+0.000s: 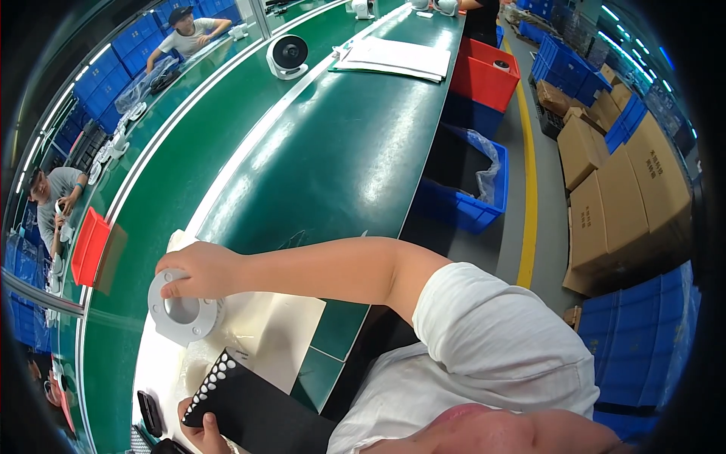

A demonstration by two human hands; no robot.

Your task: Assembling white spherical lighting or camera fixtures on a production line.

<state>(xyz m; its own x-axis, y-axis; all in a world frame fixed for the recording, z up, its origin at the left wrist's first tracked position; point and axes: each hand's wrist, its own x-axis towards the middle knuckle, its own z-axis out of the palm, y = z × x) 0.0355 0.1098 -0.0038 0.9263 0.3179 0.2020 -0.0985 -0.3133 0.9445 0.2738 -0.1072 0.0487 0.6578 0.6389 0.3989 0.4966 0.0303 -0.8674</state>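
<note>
My right hand [198,271] is closed on a light grey, ring-shaped plastic housing [198,327], with the thumb on its rim by the round central opening. Nearer me, my left hand [206,434] holds a black sheet [265,405] by its corner, thumb on top. White round dots [208,387] run in rows along the sheet's left edge. Both hands are over a pale mat [283,321] on the green bench, where crumpled clear plastic film [240,318] lies. Beside the left hand is a small black object [150,414] whose kind I cannot make out.
A white device with a black round front [287,56] stands on the green conveyor [227,113]. Papers [393,59] lie farther up the bench. A red tray [91,247] is at left, with two people beyond. Red [484,76] and blue bins [484,208] and cartons [612,212] line the right.
</note>
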